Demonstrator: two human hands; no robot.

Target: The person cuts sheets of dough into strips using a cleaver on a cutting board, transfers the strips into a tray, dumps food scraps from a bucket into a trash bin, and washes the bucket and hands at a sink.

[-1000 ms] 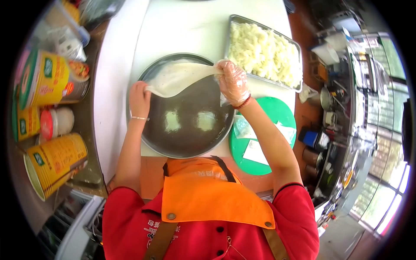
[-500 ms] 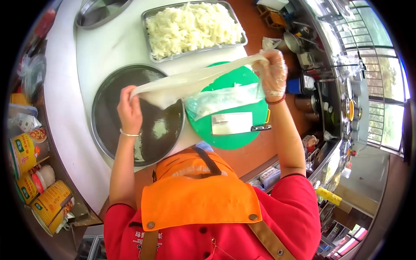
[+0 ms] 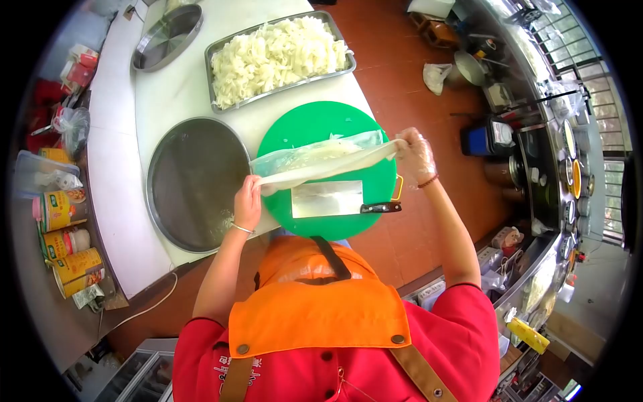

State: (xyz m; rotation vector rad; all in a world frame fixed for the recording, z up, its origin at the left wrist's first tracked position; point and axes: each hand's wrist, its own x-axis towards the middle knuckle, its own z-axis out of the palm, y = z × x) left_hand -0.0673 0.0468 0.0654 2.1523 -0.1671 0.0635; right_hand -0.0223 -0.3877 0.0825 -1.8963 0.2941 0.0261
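A soft white noodle sheet (image 3: 328, 166) stretches between my hands, hanging in a narrow folded band over the green round board (image 3: 301, 127). My left hand (image 3: 248, 203), bare, pinches its left end near the board's edge. At the other end, my right hand (image 3: 416, 157), in a clear plastic glove, grips the sheet just past the board's right side. Behind the sheet, a clear plastic bag or film (image 3: 281, 157) lies across the board; what is under it is partly hidden. Closer to me rests a cleaver (image 3: 328, 199), its dark handle pointing right.
A large round metal pan (image 3: 194, 187), wet inside, sits left of the board. Farther back, a rectangular tray (image 3: 224, 106) holds a heap of cut white noodles (image 3: 278, 60). Another round pan (image 3: 167, 39) stands at the far left. Yellow cans (image 3: 77, 271) line the left shelf.
Both hands have carried the noodle sheet from above the round pan to over the green board, lowering it nearer to me. The sheet now hangs narrower. The camera view has shifted.
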